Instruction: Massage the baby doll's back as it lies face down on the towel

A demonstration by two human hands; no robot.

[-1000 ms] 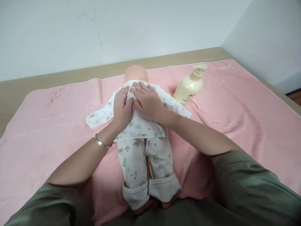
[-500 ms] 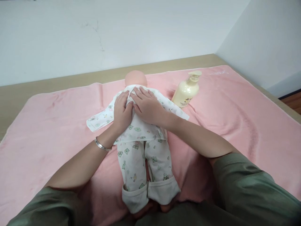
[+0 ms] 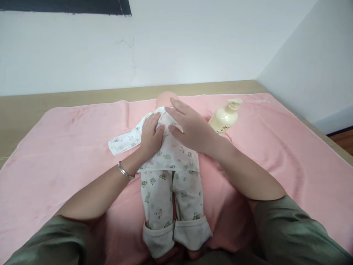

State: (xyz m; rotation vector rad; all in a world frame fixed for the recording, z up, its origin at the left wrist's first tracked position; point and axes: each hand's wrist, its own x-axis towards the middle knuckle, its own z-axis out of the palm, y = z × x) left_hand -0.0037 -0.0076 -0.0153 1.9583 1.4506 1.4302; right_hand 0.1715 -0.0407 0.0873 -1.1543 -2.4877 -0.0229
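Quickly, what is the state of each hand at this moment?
Left hand: open, laid on the printed shirt, holding nothing.
Right hand: open, seemingly raised above the shirt, holding nothing.

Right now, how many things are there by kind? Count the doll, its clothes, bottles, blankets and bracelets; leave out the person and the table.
Doll: 1
Doll clothes: 2 (shirt, trousers)
Bottle: 1
Blanket: 1
Bracelet: 1
Total: 6
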